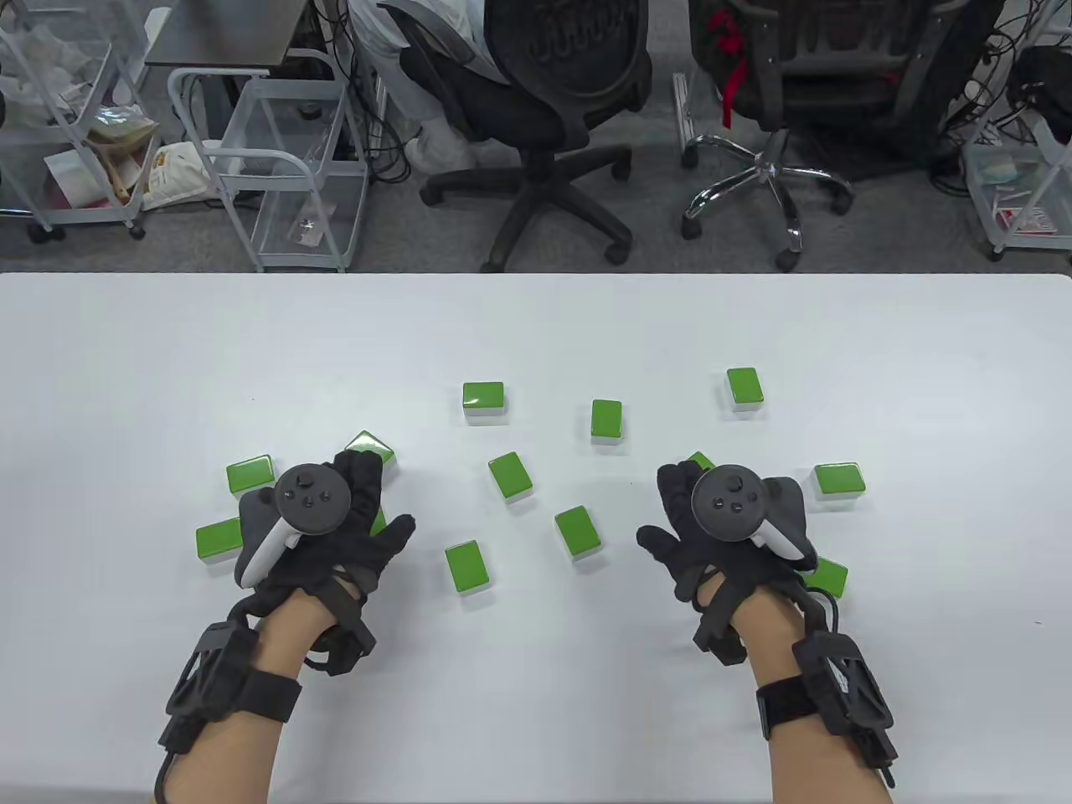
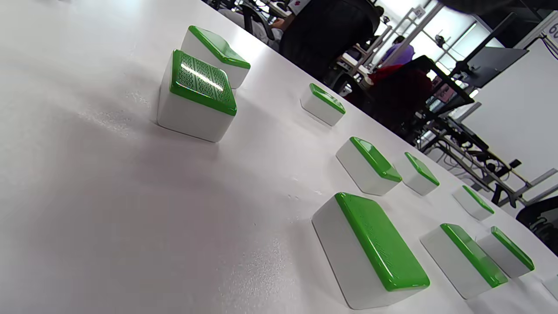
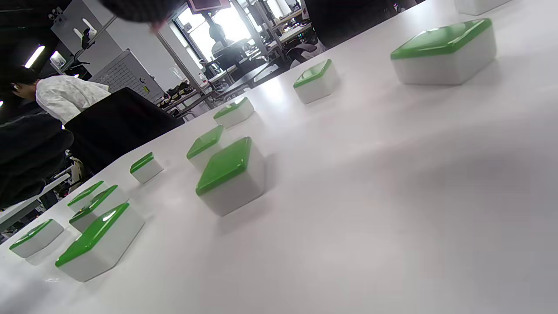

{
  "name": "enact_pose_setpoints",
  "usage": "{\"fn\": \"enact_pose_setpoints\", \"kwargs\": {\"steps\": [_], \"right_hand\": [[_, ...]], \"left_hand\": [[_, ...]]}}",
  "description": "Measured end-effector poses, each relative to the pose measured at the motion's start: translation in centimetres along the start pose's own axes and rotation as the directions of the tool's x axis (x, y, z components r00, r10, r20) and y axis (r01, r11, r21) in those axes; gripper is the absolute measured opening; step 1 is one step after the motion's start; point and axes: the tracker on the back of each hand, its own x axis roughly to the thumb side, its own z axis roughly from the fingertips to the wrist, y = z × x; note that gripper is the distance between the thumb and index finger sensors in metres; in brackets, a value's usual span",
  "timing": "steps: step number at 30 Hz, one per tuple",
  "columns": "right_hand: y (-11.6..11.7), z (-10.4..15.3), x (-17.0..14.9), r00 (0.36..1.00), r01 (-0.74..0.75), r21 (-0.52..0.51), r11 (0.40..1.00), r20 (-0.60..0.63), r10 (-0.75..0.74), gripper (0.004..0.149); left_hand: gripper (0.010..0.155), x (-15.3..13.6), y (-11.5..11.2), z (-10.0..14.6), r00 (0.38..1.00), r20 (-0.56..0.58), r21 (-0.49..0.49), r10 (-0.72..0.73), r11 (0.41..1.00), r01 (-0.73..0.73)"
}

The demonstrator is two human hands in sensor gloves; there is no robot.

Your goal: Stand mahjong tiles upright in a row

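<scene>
Grey carpet floor [image 1: 586,243] beyond a white table [image 1: 536,335], bearing two black swivel office chairs [image 1: 536,100] [image 1: 796,84], white wire trolleys [image 1: 276,167] and loose cables [image 1: 377,142]; wrist views show bright windows [image 3: 226,22] behind desks.

**Green backs, white bodies**

Your tiles [image 1: 483,396] are white with glossy green backs — the nearest one [image 2: 198,83] in your left wrist view bears a fine embossed pattern. The bench [image 1: 536,335] is white; your gloves [image 1: 335,544] are black.
</scene>
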Motion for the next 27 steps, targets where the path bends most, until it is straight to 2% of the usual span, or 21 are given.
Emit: {"fn": "enact_pose_setpoints", "kwargs": {"steps": [8,12,17,19,21,23,25,27], "right_hand": [[-0.1,0.0,0.3,0.999,-0.046,-0.006,0.999,0.011,0.046,0.079],[-1.0,0.4,0.0,0.998,-0.062,-0.054,0.997,-0.001,0.062,0.077],[-2.1,0.9,-0.8,0.988,-0.133,-0.137,0.982,-0.1,0.12,0.075],[-2.5,0.9,-1.0,0.977,-0.184,-0.127,0.975,-0.128,0.168,0.074],[-3.3,1.4,-1.7,0.944,-0.265,-0.103,0.959,-0.23,0.236,0.074],[-4.2,2.3,-2.9,0.861,-0.347,-0.038,0.937,-0.409,0.302,0.075],[-4.8,2.8,-4.3,0.79,-0.422,-0.033,0.906,-0.503,0.35,0.076],[-4.9,3.0,-5.6,0.722,-0.463,0.042,0.885,-0.562,0.404,0.076]], "left_hand": [[0.088,0.0,0.1,0.1,1.0,-0.002,0.004,-0.018,1.0,0.018],[0.088,0.0,0.1,0.0,1.0,-0.002,0.008,-0.027,1.0,0.027],[0.088,0.0,0.1,-0.1,0.999,-0.001,0.003,-0.042,0.999,0.042],[0.088,0.0,0.1,-0.1,0.999,0.0,0.003,-0.041,0.999,0.041],[0.088,-0.1,0.1,-0.1,0.999,-0.001,0.004,-0.043,0.999,0.043],[0.088,-0.1,0.1,-0.1,0.999,-0.002,0.005,-0.045,0.999,0.045],[0.088,-0.1,0.1,-0.1,0.999,-0.004,0.005,-0.046,0.999,0.046],[0.088,-0.1,0.0,-0.1,0.999,-0.008,0.002,-0.048,0.999,0.048]]}}
